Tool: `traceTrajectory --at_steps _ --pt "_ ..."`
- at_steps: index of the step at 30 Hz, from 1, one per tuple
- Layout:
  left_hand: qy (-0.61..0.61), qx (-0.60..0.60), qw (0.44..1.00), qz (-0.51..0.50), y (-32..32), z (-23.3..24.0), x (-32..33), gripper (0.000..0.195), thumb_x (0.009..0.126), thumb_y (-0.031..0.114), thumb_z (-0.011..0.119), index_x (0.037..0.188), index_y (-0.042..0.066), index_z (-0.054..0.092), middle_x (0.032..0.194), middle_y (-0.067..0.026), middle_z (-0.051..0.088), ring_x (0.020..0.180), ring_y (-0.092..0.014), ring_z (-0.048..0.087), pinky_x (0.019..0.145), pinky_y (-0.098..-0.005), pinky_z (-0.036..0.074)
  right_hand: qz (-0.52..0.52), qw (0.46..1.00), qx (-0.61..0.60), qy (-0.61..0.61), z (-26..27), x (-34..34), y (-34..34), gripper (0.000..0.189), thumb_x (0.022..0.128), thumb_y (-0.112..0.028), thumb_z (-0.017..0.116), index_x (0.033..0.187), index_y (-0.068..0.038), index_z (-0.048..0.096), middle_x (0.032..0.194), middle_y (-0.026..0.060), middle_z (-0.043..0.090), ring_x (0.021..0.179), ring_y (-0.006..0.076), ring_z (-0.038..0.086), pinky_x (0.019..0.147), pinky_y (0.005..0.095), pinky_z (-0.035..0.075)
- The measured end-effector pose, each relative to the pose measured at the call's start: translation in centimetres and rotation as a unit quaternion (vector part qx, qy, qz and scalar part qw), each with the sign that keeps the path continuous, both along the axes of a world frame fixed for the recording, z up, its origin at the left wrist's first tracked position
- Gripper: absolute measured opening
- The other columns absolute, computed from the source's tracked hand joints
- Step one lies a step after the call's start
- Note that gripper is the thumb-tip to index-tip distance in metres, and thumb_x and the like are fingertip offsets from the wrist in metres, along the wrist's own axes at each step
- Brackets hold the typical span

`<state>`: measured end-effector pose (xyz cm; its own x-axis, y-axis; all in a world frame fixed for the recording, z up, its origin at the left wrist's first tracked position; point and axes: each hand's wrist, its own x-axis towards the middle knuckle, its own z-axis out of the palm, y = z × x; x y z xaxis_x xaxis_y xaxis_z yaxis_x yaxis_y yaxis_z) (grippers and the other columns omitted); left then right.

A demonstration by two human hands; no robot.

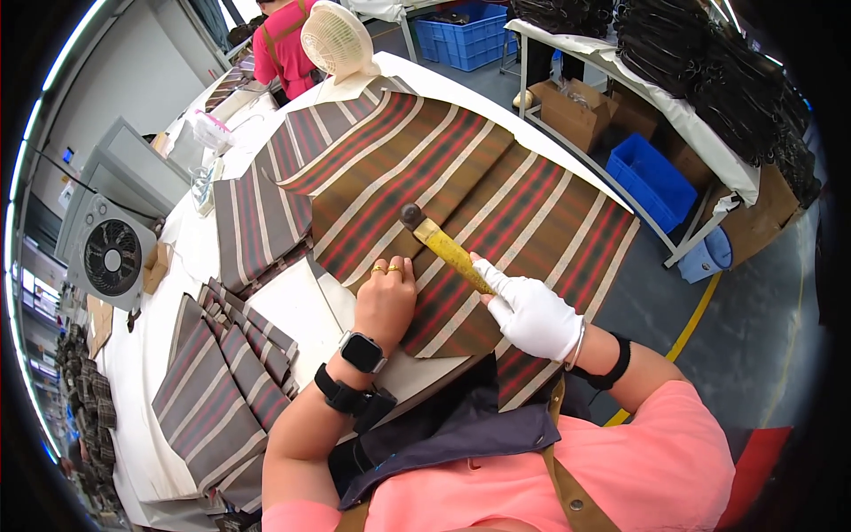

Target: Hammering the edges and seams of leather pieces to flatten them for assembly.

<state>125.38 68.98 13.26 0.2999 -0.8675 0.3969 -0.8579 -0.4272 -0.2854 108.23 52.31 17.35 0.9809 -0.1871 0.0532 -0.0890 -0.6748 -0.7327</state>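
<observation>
Brown striped fabric panels point(405, 166), with red, black and cream stripes, lie across the table before me. My left hand point(385, 302), bare with two rings, rests on their near left edge with its fingers curled down. The fingertips are hidden, so whether they pinch the cloth cannot be told. In a white glove, my right hand point(535, 316) grips the yellow handle of a mallet-like tool point(452, 253). Its dark rounded head points away from me, over the fabric and beyond my left hand. One corner of fabric hangs past the table's near edge toward my lap.
Grey-backed striped pieces point(209, 405) are stacked at the left of the white table point(143, 346). A box fan point(110, 256) stands at far left, a cream fan point(338, 41) at the table's far end. Beyond works a person point(286, 46) in pink. Blue crates point(648, 179) sit under the right-hand table.
</observation>
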Motion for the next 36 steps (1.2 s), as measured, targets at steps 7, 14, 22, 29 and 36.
traceTrajectory --at_steps 7,14,22,29,36 --pt "0.018 0.005 1.000 -0.009 1.4 0.6 0.1 0.025 0.079 0.007 0.060 0.102 -0.002 0.066 0.084 -0.0082 0.061 0.082 -0.022 0.062 0.060 -0.0290 0.054 -0.011 0.998 -0.013 0.055 -0.7 -0.4 1.0 0.060 0.095 -0.017 0.048 0.150 -0.006 0.027 0.079 0.0252 0.060 0.073 0.0393 0.060 0.072 0.0462 0.046" --pt "-0.024 0.026 0.999 0.023 2.7 0.4 -0.8 0.026 0.079 0.005 0.060 0.103 -0.003 0.066 0.083 -0.0075 0.060 0.083 -0.021 0.062 0.060 -0.0283 0.054 -0.006 0.998 -0.027 0.061 -0.2 0.0 0.6 0.059 0.095 -0.017 0.047 0.150 -0.006 0.026 0.081 0.0249 0.060 0.077 0.0393 0.060 0.074 0.0460 0.046" --pt "0.007 0.032 0.999 0.013 2.7 1.0 -0.6 0.026 0.081 0.006 0.059 0.105 -0.004 0.064 0.088 -0.0085 0.059 0.084 -0.022 0.062 0.062 -0.0284 0.055 0.009 0.998 -0.028 0.051 -0.5 -0.1 0.1 0.059 0.097 -0.020 0.043 0.150 -0.005 0.024 0.085 0.0237 0.062 0.079 0.0390 0.061 0.076 0.0460 0.047" --pt "0.000 0.047 0.999 0.025 2.5 0.7 -0.8 0.022 0.083 0.005 0.058 0.102 -0.006 0.063 0.090 -0.0092 0.059 0.082 -0.022 0.061 0.062 -0.0289 0.055 0.017 0.999 0.009 -0.027 0.2 -0.3 0.7 0.058 0.094 -0.013 0.049 0.148 -0.004 0.031 0.072 0.0247 0.058 0.062 0.0368 0.060 0.062 0.0411 0.047" --pt "-0.015 0.026 0.999 0.024 2.8 0.3 -0.7 0.022 0.083 0.006 0.059 0.102 -0.005 0.063 0.085 -0.0081 0.059 0.080 -0.022 0.061 0.061 -0.0284 0.055 0.044 0.997 0.030 0.057 1.2 0.4 1.5 0.058 0.095 -0.018 0.045 0.149 -0.004 0.027 0.078 0.0225 0.062 0.073 0.0383 0.061 0.068 0.0458 0.047"
